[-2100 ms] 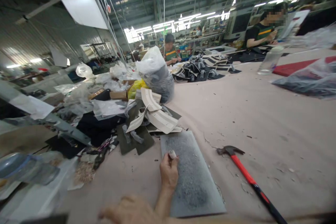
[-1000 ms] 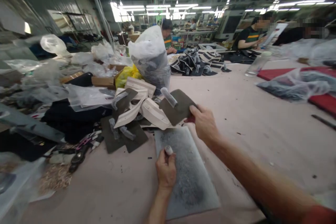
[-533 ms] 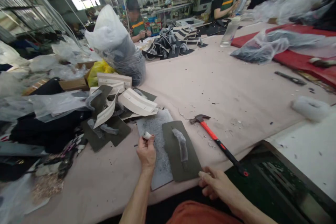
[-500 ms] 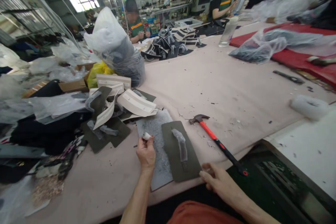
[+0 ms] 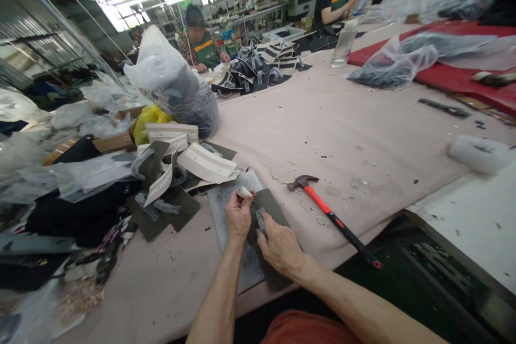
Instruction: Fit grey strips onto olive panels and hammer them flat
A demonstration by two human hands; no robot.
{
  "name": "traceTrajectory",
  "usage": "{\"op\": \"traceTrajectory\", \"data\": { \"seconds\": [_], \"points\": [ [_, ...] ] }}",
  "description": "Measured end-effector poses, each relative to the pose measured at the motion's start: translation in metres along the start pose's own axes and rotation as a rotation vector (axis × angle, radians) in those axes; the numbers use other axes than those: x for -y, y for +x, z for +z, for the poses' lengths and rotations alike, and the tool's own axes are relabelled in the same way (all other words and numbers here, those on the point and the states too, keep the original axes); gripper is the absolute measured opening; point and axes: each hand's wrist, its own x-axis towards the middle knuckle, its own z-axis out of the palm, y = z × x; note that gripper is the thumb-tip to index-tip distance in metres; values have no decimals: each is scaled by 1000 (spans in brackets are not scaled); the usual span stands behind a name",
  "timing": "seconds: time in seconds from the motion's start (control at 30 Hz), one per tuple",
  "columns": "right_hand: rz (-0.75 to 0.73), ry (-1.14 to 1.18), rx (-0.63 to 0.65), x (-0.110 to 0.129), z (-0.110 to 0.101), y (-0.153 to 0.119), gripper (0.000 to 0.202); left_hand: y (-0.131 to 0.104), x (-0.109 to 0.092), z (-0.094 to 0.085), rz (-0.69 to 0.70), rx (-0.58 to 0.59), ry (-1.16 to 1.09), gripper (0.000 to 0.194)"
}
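My left hand [image 5: 238,219] is closed on a small white cylindrical piece [image 5: 244,192], held just over the top left corner of a dark olive panel [image 5: 276,269]. A plastic-wrapped handle [image 5: 260,216] is fixed on that panel. My right hand [image 5: 280,242] is closed around the handle, which it partly covers. Beneath the panel lies a grey speckled board [image 5: 217,209], showing along the left side. To the right rests a claw hammer [image 5: 322,205] with a red and black handle, apart from both hands.
On the left is a pile of cream and olive panels [image 5: 205,162]. Behind it stand a stuffed plastic bag [image 5: 169,75] and a yellow bag [image 5: 151,121]. Farther off are striped pieces [image 5: 278,54], a bottle [image 5: 344,45] and co-workers. A bubble-wrap roll [image 5: 478,151] lies right.
My right hand has moved left and up from the panel's lower right corner onto its handle. My left hand, still holding the white piece, has shifted right and up to the panel's top.
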Motion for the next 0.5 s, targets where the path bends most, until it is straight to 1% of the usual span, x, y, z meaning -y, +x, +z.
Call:
{"op": "traceTrajectory", "data": {
  "seconds": [0.1, 0.2, 0.37, 0.5],
  "points": [
    [54, -24, -9, 1, -3, -3, 35, 2, 8, 3, -27, 19, -30, 28],
    [70, -28, 22, -1, -11, 2, 25, -1, 13, 0, -28, 31, -24, 27],
    [55, -24, 47, -5, -11, 9, 26, -6, 14, -6, -4, 63, 65, 26],
    [55, -17, 56, -8, -9, 9, 26, -5, 11, -2, -11, 60, 198, 24]
  ]
}}
